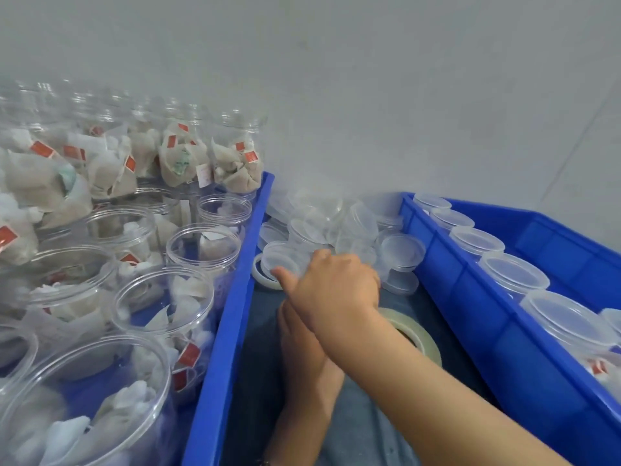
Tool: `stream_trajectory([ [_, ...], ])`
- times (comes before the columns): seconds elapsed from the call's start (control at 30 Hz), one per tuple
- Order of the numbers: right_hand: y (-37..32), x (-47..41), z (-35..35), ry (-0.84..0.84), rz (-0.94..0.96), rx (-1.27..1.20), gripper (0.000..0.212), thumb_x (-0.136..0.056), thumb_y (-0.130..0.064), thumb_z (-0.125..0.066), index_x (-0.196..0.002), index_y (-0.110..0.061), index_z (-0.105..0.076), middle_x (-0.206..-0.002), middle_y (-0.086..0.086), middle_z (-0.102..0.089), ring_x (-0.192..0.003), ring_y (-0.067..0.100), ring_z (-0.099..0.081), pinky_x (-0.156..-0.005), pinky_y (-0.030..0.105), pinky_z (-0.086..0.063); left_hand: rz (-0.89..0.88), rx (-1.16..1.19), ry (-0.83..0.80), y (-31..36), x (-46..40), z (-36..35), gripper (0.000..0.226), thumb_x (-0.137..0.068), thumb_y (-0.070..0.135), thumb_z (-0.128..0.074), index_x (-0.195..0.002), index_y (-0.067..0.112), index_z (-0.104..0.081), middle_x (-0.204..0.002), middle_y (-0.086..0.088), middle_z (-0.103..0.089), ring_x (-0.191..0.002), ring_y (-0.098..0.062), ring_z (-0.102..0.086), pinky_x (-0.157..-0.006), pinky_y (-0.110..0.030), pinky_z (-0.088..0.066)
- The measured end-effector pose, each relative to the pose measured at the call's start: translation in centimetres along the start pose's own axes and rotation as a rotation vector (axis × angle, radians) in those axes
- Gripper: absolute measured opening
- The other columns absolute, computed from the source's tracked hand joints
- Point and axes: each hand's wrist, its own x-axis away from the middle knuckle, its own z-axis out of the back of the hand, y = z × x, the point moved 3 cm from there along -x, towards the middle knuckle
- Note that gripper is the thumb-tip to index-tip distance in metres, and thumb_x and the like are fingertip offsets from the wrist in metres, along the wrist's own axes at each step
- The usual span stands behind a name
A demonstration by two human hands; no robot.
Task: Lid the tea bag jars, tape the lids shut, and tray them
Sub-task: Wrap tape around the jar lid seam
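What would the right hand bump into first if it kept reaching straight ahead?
Most likely the heap of loose clear lids between the two blue bins. The right hand already points into it, fingers at the nearest lid, though whether they touch is unclear.

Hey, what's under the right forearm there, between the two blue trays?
A roll of clear tape lies on blue-grey cloth; the right forearm covers its near edge. The left hand is partly hidden beneath too.

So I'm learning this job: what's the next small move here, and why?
Probably close the right hand on one loose lid from the pile. It already reaches there, and the jars in the left bin stand open.
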Motion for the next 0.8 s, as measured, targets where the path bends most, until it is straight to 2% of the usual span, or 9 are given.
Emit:
stream_trajectory([
  [0.17, 1.0, 0.6, 4.9, -0.281, 0.192, -0.156, 0.062, -0.091, -0.067, -0.023, -0.074, -0.011, -0.044, -0.048, 0.008, -0.053, -0.043, 0.018, -0.050, -0.049, 0.028, -0.035, 0.013, 0.148, 0.083, -0.5, 0.8, 0.5, 0.090, -0.041, 0.050, -0.069, -0.119, 0.010, -0.049, -0.106, 0.004, -0.050, -0.097, -0.021, -0.055, -0.078, -0.024, -0.047],
  [0.23, 2.1, 0.7, 6.5, -0.120, 0.278, -0.112, 0.060, -0.091, -0.064, -0.028, -0.070, -0.011, -0.045, -0.060, 0.006, -0.053, -0.052, 0.018, -0.051, -0.050, 0.028, -0.031, -0.014, 0.129, 0.100, -0.5, 1.0, 0.4, 0.100, -0.039, 0.051, -0.075, -0.128, 0.016, -0.044, -0.107, 0.012, -0.043, -0.101, -0.012, -0.050, -0.079, -0.016, -0.039],
  [0.3, 3.3, -0.3, 6.0, -0.054, 0.360, -0.096, 0.055, -0.088, -0.067, -0.033, -0.110, -0.023, -0.059, -0.108, 0.007, -0.062, -0.097, 0.025, -0.058, -0.073, 0.033, -0.042, -0.008, 0.132, 0.090, -0.7, 1.0, 0.3, 0.102, -0.039, 0.051, -0.080, -0.129, 0.022, -0.041, -0.106, 0.017, -0.042, -0.101, -0.008, -0.050, -0.080, -0.018, -0.039],
  [0.37, 3.6, -0.4, 4.2, -0.150, 0.501, -0.102, 0.060, -0.085, -0.071, -0.031, -0.139, -0.045, -0.032, -0.150, -0.007, -0.031, -0.140, 0.022, -0.021, -0.107, 0.050, -0.021, -0.015, 0.138, 0.089, -0.8, 0.9, 0.4, 0.098, -0.040, 0.047, -0.083, -0.126, 0.024, -0.042, -0.108, 0.018, -0.045, -0.101, -0.004, -0.049, -0.077, -0.014, -0.038],
  [0.43, 3.3, -0.4, 1.4, -0.097, 0.580, -0.166, 0.057, -0.087, -0.068, -0.032, -0.140, -0.048, -0.027, -0.153, -0.015, -0.022, -0.143, 0.016, -0.007, -0.114, 0.053, -0.010, -0.025, 0.090, 0.055, -0.7, 0.6, 0.4, 0.088, -0.048, 0.045, -0.080, -0.123, 0.015, -0.045, -0.111, 0.007, -0.051, -0.102, -0.010, -0.051, -0.072, -0.009, -0.034],
  [0.53, 2.7, -0.1, -1.8, 0.198, 0.405, -0.367, 0.045, -0.088, -0.057, -0.039, -0.129, -0.039, -0.044, -0.135, -0.013, -0.044, -0.127, 0.018, -0.036, -0.095, 0.038, -0.041, -0.060, -0.032, 0.030, -0.8, 0.3, 0.3, 0.065, -0.071, 0.018, -0.072, -0.128, 0.006, -0.044, -0.122, -0.004, -0.051, -0.113, -0.021, -0.050, -0.080, 0.002, -0.026],
  [0.63, 1.6, -0.1, -2.5, 0.360, 0.249, -0.337, 0.043, -0.088, -0.054, -0.038, -0.122, -0.028, -0.049, -0.124, -0.006, -0.051, -0.114, 0.026, -0.043, -0.078, 0.038, -0.042, -0.103, 0.000, 0.034, -0.6, 0.5, 1.1, 0.064, -0.072, -0.006, -0.071, -0.130, 0.002, -0.045, -0.130, -0.013, -0.052, -0.120, -0.028, -0.049, -0.096, -0.023, -0.035],
  [0.73, 2.1, -0.1, -2.8, 0.347, 0.286, -0.491, 0.050, -0.089, -0.058, -0.034, -0.130, -0.031, -0.045, -0.131, -0.006, -0.049, -0.122, 0.023, -0.040, -0.090, 0.040, -0.040, -0.129, 0.045, -0.002, -0.1, 0.7, 1.3, 0.065, -0.067, 0.016, -0.075, -0.125, 0.006, -0.050, -0.121, -0.010, -0.058, -0.113, -0.028, -0.054, -0.093, -0.032, -0.042],
  [0.8, 4.2, 0.2, -2.6, 0.345, 0.311, -0.986, 0.049, -0.091, -0.055, -0.036, -0.136, -0.035, -0.041, -0.132, -0.010, -0.050, -0.125, 0.008, -0.041, -0.100, 0.029, -0.036, -0.072, 0.103, -0.009, 0.1, 0.6, 1.3, 0.083, -0.052, 0.041, -0.079, -0.123, 0.009, -0.049, -0.117, -0.003, -0.058, -0.107, -0.019, -0.056, -0.087, -0.028, -0.044],
])
